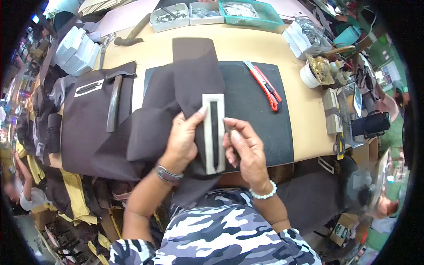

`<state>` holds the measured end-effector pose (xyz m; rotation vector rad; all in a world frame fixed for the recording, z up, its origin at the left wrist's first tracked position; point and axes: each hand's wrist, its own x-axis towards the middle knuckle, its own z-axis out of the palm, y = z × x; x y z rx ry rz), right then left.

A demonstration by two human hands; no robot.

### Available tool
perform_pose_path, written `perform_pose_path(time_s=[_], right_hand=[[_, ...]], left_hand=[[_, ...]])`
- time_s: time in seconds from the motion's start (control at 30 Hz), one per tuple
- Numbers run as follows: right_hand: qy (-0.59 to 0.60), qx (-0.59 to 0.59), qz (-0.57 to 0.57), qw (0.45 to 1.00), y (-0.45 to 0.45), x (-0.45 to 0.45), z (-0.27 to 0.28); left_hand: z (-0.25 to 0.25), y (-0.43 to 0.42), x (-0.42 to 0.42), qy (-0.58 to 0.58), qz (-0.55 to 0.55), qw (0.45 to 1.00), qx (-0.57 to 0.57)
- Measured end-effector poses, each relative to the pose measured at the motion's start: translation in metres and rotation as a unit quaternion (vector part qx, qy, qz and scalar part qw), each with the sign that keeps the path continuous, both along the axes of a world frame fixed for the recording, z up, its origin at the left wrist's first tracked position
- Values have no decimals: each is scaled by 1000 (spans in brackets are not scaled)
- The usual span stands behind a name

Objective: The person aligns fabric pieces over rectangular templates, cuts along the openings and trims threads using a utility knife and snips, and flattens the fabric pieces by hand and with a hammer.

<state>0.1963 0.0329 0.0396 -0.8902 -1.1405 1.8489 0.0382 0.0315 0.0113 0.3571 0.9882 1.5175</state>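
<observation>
Over the black mat [265, 132], your left hand [182, 138] pinches the dark fabric [196, 66] by its white-framed slot [208, 132]; right fingers [239, 137] curled at the frame's edge, grip blurred, can't tell.

A broad, pale tan worktop [304, 132] with a curved-looking far edge fills the middle of the room. Green floor [379, 46] shows at the right, and an open cardboard box [345, 227] sits low on that side. Small, bright white light [35, 18] glows at upper left, above a cluttered, blurred background.
</observation>
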Motion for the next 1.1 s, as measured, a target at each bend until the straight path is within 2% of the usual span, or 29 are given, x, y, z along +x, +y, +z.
perform_pose_path(time_s=[0.1,0.23,0.43,0.77,1.1], right_hand=[[12,-23,-21,999,-4,-11,-14],[17,-41,-54,998,-8,-14,-20],[-4,-55,-44,998,-12,-12,-23],[45,-86,-12,995,-6,-15,-16],[64,-93,-10,993,-12,-16,-22]], left_hand=[[-6,-7,20,-58,32,998,17],[0,-13,11,-25,43,999,6],[-1,-21,10,-7,61,998,25],[6,-39,10,3,20,998,66],[10,-43,10,30,28,998,54]])
